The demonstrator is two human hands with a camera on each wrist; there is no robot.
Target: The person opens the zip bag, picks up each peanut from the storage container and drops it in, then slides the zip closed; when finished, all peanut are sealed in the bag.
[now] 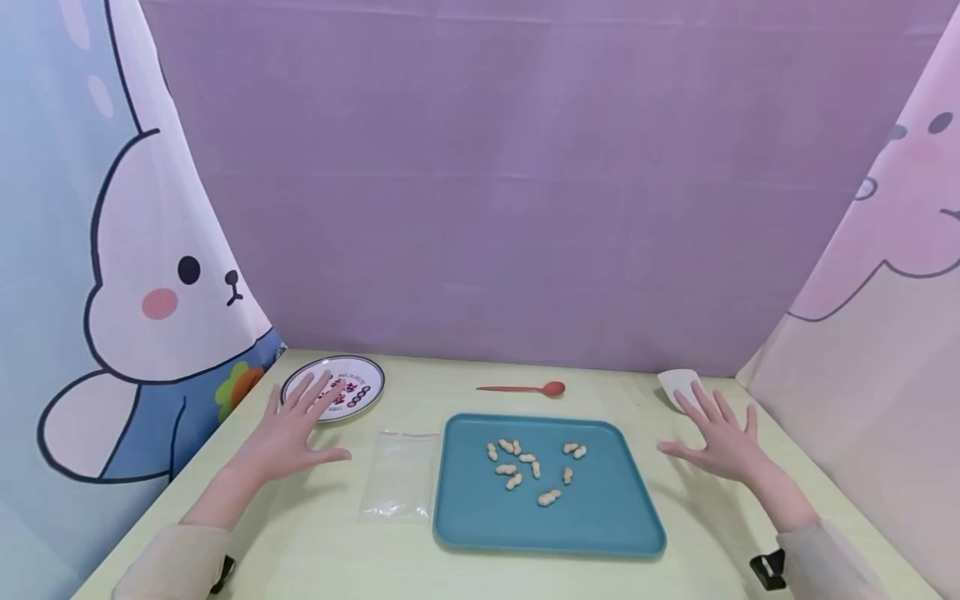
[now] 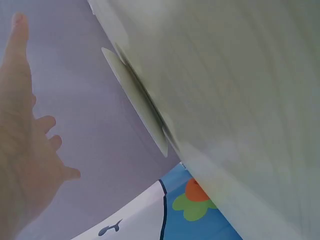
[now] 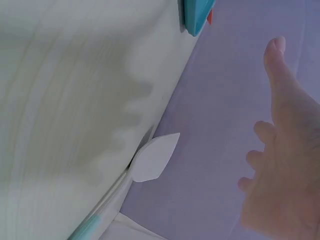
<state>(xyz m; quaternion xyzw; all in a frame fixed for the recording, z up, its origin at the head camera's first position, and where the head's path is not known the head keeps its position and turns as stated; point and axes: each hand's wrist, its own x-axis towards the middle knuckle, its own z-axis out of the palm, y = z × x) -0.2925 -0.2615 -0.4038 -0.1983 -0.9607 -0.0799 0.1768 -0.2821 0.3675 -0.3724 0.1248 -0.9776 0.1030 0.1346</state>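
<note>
My left hand (image 1: 288, 437) hovers over the table's left side with its fingers spread, holding nothing. Behind its fingers lies a round white plate (image 1: 367, 377) with red print and a dark rim; the left wrist view catches this plate (image 2: 135, 102) edge-on. On the other side my right hand (image 1: 723, 442), also spread and holding nothing, is raised near a small white bowl (image 1: 675, 385), partly hidden by its fingers. Between the hands a blue-green tray (image 1: 555, 533) bears several unshelled peanuts (image 1: 549, 497), scattered singly and in small clusters.
A clear zip bag (image 1: 401, 475) lies flat against the tray's left side. Behind the tray is an orange-red spoon (image 1: 553, 389), its handle toward the left. A purple cloth (image 1: 510, 208) hangs along the table's back edge, with printed cartoon cloths (image 1: 150, 367) at both sides.
</note>
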